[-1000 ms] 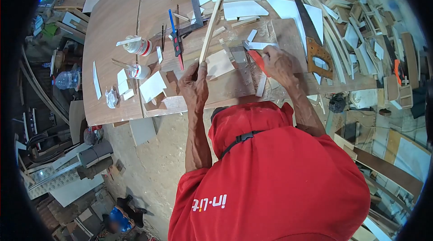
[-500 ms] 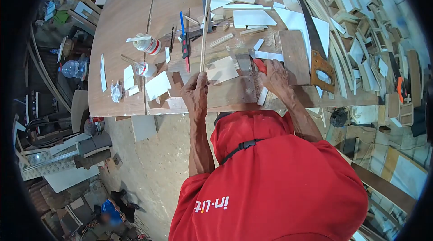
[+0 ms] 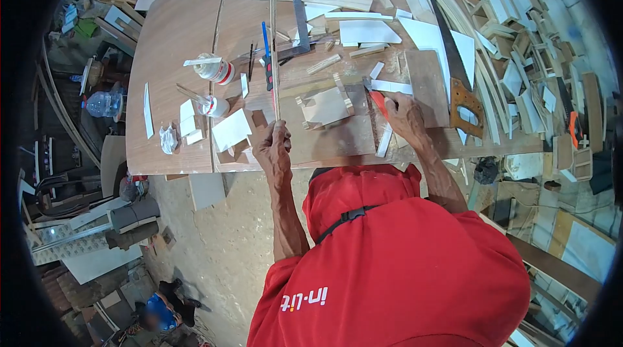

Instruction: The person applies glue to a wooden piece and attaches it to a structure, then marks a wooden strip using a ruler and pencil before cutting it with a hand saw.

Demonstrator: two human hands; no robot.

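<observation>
My left hand (image 3: 274, 147) is closed around the lower end of a long thin wooden strip (image 3: 275, 61), which stretches away from me across the table. In my right hand (image 3: 405, 117) is a red-handled tool (image 3: 378, 101) with a short grey blade end; its exact kind is hard to make out. Between my hands sits a small wooden frame-like piece (image 3: 326, 108) on a brown board (image 3: 337, 142). A narrow white strip (image 3: 385, 141) lies beside my right wrist, and another white strip (image 3: 392, 86) is just beyond the fingers.
A handsaw (image 3: 466, 103) lies right of a brown board (image 3: 426, 90). A metal square (image 3: 301, 22), a blue-and-red clamp-like tool (image 3: 267, 55), two glue-stained bottles (image 3: 214, 72) and white offcuts (image 3: 232, 130) are spread about. Wood pieces crowd the right side. A person (image 3: 162, 311) is at lower left.
My left hand has shifted left and slightly toward me, carrying the wooden strip, which uncovers the frame-like piece and the metal square. My right hand has moved slightly toward me, still gripping the red-handled tool.
</observation>
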